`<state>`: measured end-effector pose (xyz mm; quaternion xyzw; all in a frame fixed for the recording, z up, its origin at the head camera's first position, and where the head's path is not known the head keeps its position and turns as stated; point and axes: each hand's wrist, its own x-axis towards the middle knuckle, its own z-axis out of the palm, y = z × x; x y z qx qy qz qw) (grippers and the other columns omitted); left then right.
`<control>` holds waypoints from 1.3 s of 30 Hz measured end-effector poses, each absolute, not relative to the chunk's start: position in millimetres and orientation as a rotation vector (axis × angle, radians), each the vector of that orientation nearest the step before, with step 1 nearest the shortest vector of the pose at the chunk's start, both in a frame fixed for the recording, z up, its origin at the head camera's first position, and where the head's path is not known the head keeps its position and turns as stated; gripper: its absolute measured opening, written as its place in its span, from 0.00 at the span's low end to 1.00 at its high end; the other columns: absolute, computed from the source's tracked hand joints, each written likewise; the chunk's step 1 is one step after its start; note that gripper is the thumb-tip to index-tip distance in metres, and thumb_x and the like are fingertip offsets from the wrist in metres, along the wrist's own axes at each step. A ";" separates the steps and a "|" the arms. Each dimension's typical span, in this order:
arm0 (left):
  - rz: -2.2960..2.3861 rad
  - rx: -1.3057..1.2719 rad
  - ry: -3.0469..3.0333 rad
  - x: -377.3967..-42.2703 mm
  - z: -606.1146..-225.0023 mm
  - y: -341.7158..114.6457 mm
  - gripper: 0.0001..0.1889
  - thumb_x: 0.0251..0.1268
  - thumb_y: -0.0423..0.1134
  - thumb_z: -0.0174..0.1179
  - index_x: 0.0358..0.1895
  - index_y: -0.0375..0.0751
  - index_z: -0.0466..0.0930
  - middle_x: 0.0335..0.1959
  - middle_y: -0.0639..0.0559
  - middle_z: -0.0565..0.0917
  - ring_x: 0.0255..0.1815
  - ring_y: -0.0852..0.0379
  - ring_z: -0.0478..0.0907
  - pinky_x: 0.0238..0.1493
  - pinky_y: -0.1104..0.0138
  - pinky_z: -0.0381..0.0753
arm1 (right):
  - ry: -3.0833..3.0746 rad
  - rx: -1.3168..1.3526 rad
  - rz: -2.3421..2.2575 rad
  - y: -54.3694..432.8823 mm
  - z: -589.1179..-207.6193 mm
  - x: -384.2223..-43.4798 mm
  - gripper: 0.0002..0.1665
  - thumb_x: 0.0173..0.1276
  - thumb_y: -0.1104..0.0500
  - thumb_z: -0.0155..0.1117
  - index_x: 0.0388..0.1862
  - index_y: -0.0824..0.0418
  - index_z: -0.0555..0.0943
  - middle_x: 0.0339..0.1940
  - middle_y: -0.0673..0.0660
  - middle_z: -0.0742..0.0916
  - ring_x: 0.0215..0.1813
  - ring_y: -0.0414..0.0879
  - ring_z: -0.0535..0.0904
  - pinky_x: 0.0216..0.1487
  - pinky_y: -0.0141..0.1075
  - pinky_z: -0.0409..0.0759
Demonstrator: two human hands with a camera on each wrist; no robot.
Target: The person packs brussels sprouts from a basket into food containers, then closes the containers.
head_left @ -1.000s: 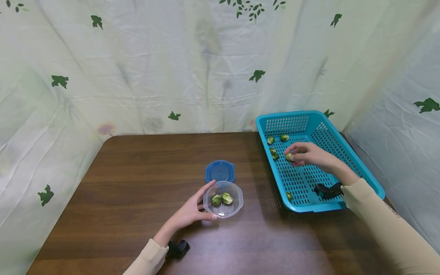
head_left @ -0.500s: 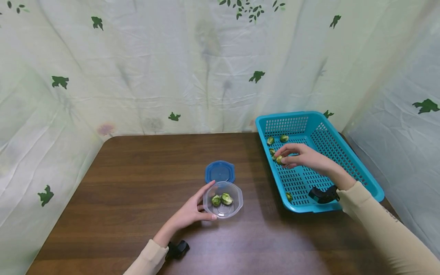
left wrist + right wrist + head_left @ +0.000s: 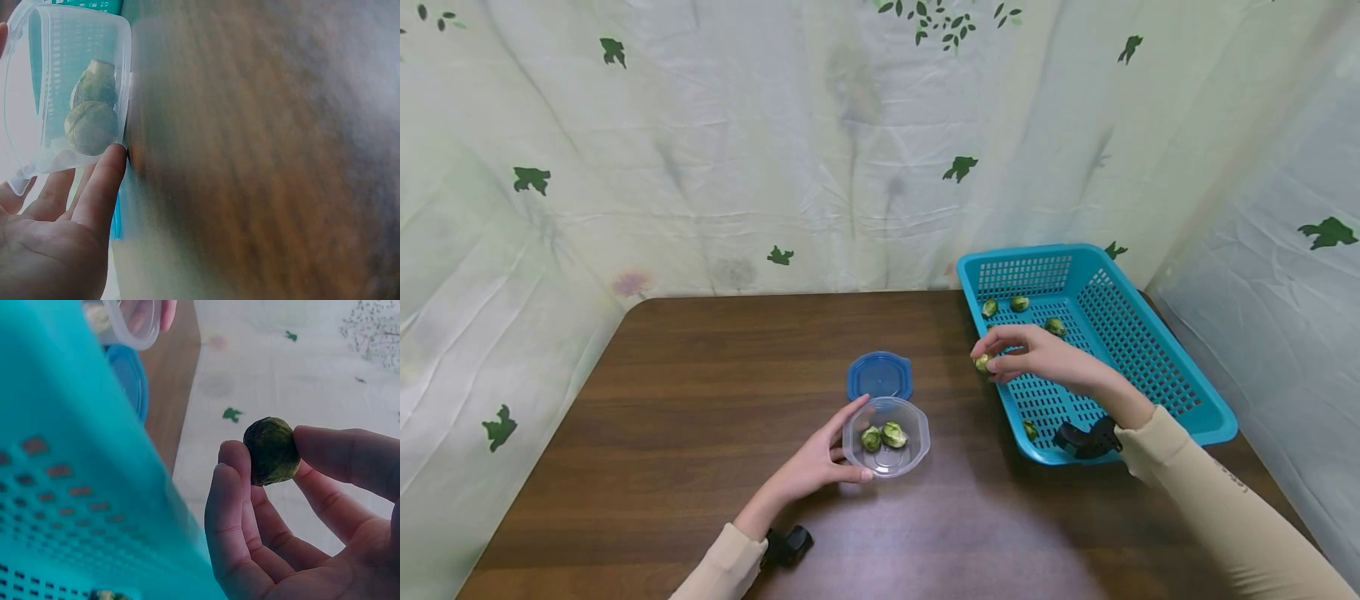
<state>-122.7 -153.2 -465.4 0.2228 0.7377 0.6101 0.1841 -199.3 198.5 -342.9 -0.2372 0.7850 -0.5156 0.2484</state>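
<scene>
Pinched between the right thumb and fingertips is a Brussels sprout, seen close in the right wrist view as a dark green ball. The right hand is over the left rim of the blue plastic basket. My left hand holds a clear plastic container from its left side, thumb at the near edge and index finger at the far edge. Two sprouts lie inside it; the left wrist view shows them through the clear wall.
A blue lid lies flat just behind the container on the brown wooden table. Several more sprouts are in the basket, such as one at the back and one near its front left corner. A patterned curtain hangs behind.
The right hand has moved left with its sprout, from inside the basket to over the left rim. A sprout behind the hand has come into view. The left hand and container stay put.
</scene>
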 end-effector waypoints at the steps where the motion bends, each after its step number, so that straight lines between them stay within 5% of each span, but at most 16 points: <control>1: 1.721 0.628 2.078 -122.6 -465.4 -153.2 0.50 0.55 0.33 0.70 0.77 0.45 0.45 0.74 0.41 0.56 0.70 0.42 0.58 0.59 0.57 0.72 | 2.140 -0.652 -1.402 196.0 -342.7 -198.2 0.15 0.71 0.62 0.57 0.52 0.69 0.75 0.48 0.64 0.79 0.45 0.57 0.79 0.49 0.46 0.79; 30: 1.706 0.607 2.088 -122.9 -465.8 -152.9 0.50 0.56 0.35 0.69 0.77 0.46 0.45 0.74 0.41 0.56 0.70 0.41 0.58 0.61 0.50 0.68 | 2.028 -0.782 -1.391 129.5 -366.2 -173.2 0.13 0.69 0.64 0.58 0.50 0.70 0.77 0.45 0.60 0.82 0.42 0.56 0.81 0.44 0.45 0.82; 39: 1.693 0.581 2.084 -123.5 -465.0 -152.9 0.49 0.57 0.34 0.68 0.77 0.47 0.45 0.74 0.41 0.54 0.69 0.41 0.58 0.61 0.50 0.68 | 2.048 -0.870 -1.301 110.5 -375.3 -167.7 0.12 0.68 0.64 0.58 0.49 0.67 0.79 0.41 0.55 0.83 0.39 0.50 0.79 0.40 0.53 0.80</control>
